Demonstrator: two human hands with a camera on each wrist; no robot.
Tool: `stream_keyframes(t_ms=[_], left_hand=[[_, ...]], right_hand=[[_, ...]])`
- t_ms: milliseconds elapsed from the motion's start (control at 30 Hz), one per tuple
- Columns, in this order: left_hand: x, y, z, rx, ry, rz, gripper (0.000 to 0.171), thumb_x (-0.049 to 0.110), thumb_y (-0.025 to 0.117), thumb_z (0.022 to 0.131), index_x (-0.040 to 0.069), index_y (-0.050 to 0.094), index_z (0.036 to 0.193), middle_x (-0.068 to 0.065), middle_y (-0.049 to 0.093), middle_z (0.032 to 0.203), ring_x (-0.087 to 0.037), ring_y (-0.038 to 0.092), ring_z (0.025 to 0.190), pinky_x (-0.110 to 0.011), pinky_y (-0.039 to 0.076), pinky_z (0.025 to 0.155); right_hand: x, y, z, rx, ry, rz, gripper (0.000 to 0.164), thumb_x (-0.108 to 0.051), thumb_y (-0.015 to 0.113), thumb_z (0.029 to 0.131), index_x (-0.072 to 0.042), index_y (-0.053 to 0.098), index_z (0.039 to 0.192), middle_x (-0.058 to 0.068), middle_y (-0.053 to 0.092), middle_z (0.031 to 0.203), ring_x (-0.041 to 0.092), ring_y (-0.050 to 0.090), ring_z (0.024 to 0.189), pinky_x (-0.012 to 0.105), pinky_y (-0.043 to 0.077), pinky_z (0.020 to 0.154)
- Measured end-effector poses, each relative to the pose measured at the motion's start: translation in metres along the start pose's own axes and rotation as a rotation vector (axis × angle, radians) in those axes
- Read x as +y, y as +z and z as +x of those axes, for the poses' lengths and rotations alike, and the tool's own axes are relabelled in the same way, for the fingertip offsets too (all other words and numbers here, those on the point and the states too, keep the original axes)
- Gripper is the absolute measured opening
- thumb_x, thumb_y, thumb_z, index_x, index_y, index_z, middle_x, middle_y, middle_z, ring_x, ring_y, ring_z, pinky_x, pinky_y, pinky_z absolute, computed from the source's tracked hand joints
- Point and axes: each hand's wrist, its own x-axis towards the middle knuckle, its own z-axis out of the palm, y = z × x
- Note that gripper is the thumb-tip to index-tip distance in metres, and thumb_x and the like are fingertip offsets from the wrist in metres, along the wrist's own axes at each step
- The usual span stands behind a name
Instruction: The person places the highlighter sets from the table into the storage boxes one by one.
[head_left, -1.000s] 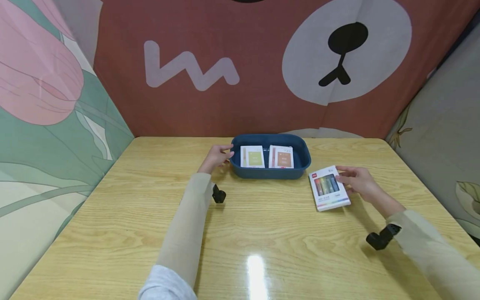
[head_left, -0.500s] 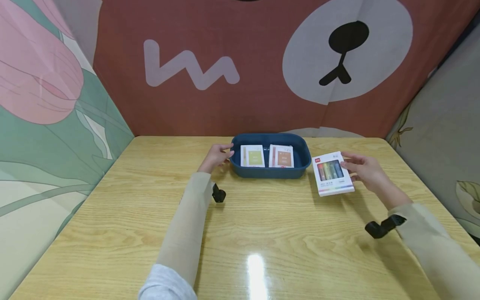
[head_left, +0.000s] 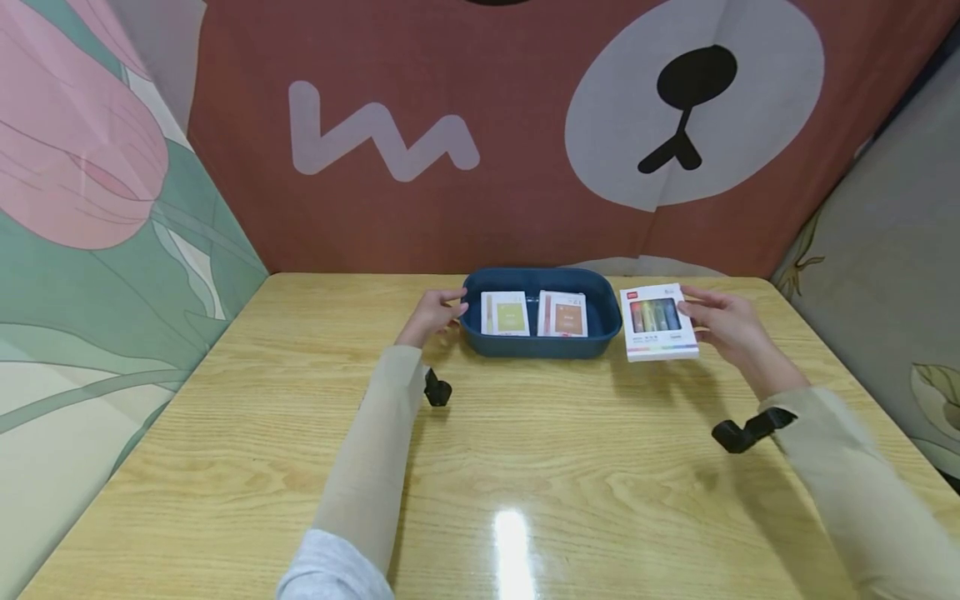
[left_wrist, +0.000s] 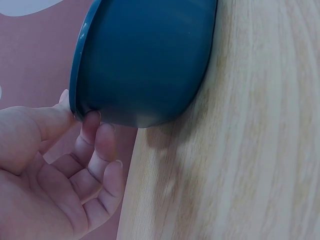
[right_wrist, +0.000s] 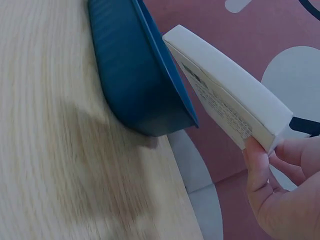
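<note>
With thumb and fingers, my left hand (head_left: 433,317) pinches the left rim of a dark blue plastic tub (head_left: 536,347). The left wrist view shows the thumb and a fingertip at the tub's lip (left_wrist: 76,75), the other fingers loosely curled below. My right hand (head_left: 729,330) grips the right edge of a white cardboard box (head_left: 660,343), whose window shows several coloured sticks. That box is held up off the table, just right of the tub. In the right wrist view its printed back (right_wrist: 220,100) and white side show, with the corner between thumb and fingers.
Inside the tub lie two white packs, one with a yellow-green panel (head_left: 511,317) and one with an orange-brown panel (head_left: 568,318). The tub stands at the back of the wooden table (head_left: 525,442), against a red-brown printed cloth (head_left: 510,217).
My right hand has raised the white box and carried it towards the back, level with the tub, turning it straighter. The left hand and tub have stayed in place.
</note>
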Motion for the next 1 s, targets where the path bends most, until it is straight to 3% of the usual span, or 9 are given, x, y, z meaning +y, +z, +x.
stream_keyframes(t_ms=[200, 467, 767, 1000], left_hand=[[-0.001, 0.000, -0.001, 0.005, 0.009, -0.011, 0.039, 0.019, 0.055, 0.090, 0.018, 0.051, 0.128, -0.011, 0.056, 0.115, -0.031, 0.059, 0.087, -0.038, 0.041, 0.064], [0.001, 0.000, -0.001, 0.007, 0.004, -0.001, 0.039, 0.019, 0.055, 0.090, 0.018, 0.052, 0.128, -0.010, 0.056, 0.114, -0.030, 0.059, 0.085, -0.036, 0.038, 0.060], [0.000, 0.001, 0.000, 0.006, 0.011, -0.005, 0.039, 0.019, 0.055, 0.090, 0.017, 0.051, 0.128, -0.010, 0.054, 0.119, -0.031, 0.059, 0.085, -0.037, 0.039, 0.060], [0.000, 0.001, 0.000, 0.004, 0.014, 0.002, 0.039, 0.019, 0.055, 0.090, 0.017, 0.051, 0.129, -0.010, 0.055, 0.116, -0.032, 0.059, 0.085, -0.036, 0.038, 0.059]], right_hand=[[-0.005, 0.014, 0.007, 0.026, 0.003, 0.091, 0.064, -0.008, 0.056, 0.088, 0.006, 0.020, 0.138, -0.010, 0.063, 0.074, 0.008, 0.058, 0.064, 0.023, 0.047, 0.053], [-0.011, 0.030, 0.022, 0.085, 0.004, 0.097, 0.059, -0.005, 0.056, 0.087, 0.006, 0.026, 0.137, -0.011, 0.062, 0.070, 0.008, 0.057, 0.060, 0.022, 0.046, 0.050], [-0.009, 0.055, 0.040, 0.164, -0.035, -0.014, 0.048, -0.002, 0.054, 0.087, 0.008, 0.037, 0.132, -0.012, 0.059, 0.065, 0.007, 0.056, 0.054, 0.020, 0.045, 0.044], [-0.003, 0.071, 0.050, 0.208, -0.037, -0.074, 0.044, -0.002, 0.054, 0.088, 0.006, 0.043, 0.129, -0.007, 0.057, 0.073, 0.006, 0.057, 0.055, 0.020, 0.046, 0.045]])
